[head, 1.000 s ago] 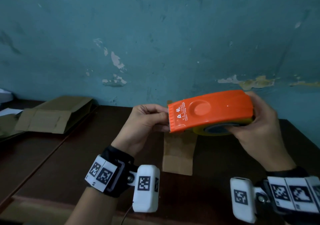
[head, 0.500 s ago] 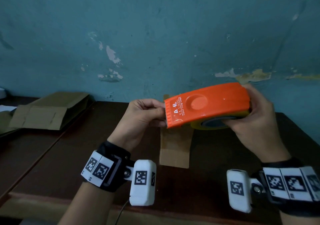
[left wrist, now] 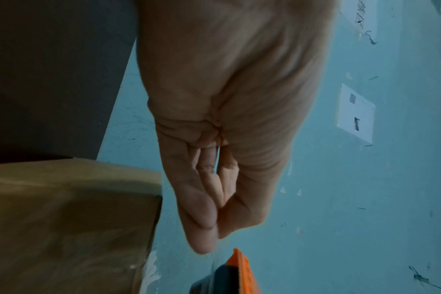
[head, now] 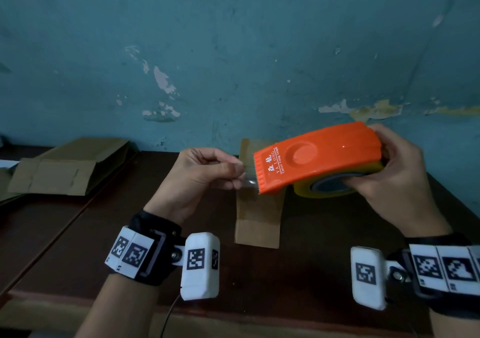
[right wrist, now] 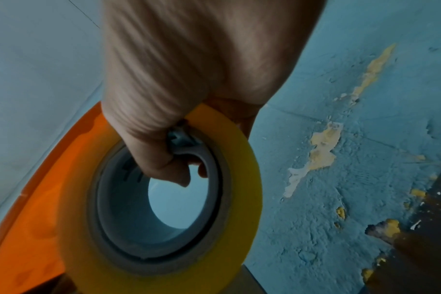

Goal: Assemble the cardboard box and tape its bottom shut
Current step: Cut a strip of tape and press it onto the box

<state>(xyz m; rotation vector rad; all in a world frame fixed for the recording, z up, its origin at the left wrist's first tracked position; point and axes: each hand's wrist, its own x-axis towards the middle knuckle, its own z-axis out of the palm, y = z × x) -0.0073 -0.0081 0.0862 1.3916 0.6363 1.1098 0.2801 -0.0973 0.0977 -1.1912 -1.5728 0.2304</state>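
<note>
Left hand pinches the tape end at the cutter teeth to draw out a strip. Right hand grips the tape dispenser, steadying the roll. The cardboard box lies flat on the table below, unassembled.

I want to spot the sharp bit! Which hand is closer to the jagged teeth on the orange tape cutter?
The left hand. It pinches the clear tape end right beside the teeth. The right hand grips the orange tape cutter at its far end, by the yellow tape roll.
</note>
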